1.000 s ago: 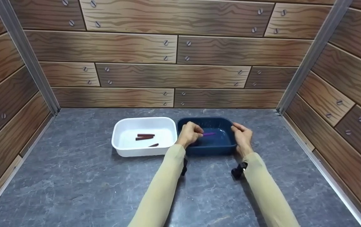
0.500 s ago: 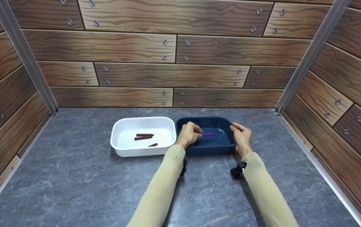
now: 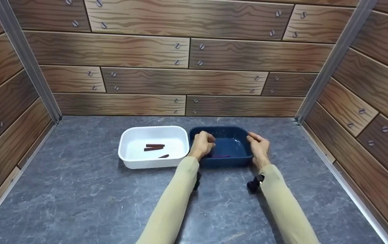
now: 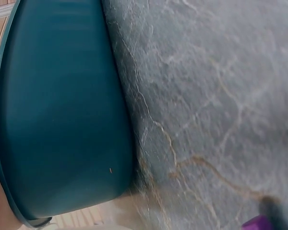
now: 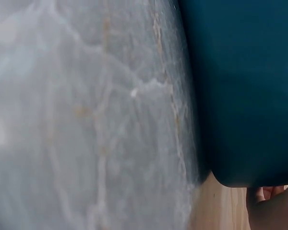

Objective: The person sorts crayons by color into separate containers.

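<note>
A dark blue tray (image 3: pixel 229 133) stands on the grey stone-look table (image 3: pixel 89 200), tilted a little toward me. My left hand (image 3: pixel 202 143) grips its left rim with curled fingers, and my right hand (image 3: pixel 258 145) grips its right rim. A small purple stick (image 3: pixel 221 156) lies inside against the near wall. Both wrist views are filled by the tray's outer wall (image 4: pixel 62 120) (image 5: pixel 245 91) above the table.
A white tray (image 3: pixel 131 157) touches the blue tray's left side and holds three brown sticks (image 3: pixel 154 146). Wood-pattern walls close the back and both sides. Bare table lies in front of me and to the left and right.
The blue tray has tipped toward me between my hands. The purple stick slid from the tray's middle down to its near wall.
</note>
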Available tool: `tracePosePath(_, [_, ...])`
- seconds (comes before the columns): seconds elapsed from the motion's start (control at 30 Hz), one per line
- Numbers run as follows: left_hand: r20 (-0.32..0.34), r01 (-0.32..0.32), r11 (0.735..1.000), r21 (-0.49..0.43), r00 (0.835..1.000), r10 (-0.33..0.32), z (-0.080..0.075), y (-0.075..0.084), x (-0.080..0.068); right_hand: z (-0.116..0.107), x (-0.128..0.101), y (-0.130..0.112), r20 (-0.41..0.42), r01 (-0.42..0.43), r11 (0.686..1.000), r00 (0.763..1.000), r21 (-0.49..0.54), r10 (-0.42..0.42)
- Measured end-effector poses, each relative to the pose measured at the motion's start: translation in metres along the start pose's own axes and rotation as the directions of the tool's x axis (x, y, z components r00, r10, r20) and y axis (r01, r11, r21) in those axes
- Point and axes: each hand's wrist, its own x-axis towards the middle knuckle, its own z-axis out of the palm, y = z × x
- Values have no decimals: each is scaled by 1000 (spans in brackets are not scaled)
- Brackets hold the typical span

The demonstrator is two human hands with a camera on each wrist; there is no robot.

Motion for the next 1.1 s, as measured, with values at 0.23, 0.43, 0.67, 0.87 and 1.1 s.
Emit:
tracePosePath(0.23, [-10, -16, 997, -72, 1000, 16, -5, -4, 0, 6, 0, -1, 5, 10, 1000, 1000, 6, -10])
tracePosePath(0.43, [-52, -33, 978, -204, 998, 23, -7, -3, -1, 4, -2, -3, 13, 7, 1000, 1000, -1, -6])
tracePosePath(0.67, [-97, -85, 949, -302, 994, 58, -7, -1, -1, 0, -2, -3, 13, 1, 1000, 1000, -13, -1])
tracePosePath(0.87, [-76, -92, 926, -367, 995, 69, -11, 1, -3, 0, -2, -3, 23, -3, 1000, 1000, -30, 4])
tracePosePath(1.1, [-40, -98, 887, -451, 995, 89, -22, 3, -12, 0, -2, -2, 23, 1, 1000, 1000, -23, -1])
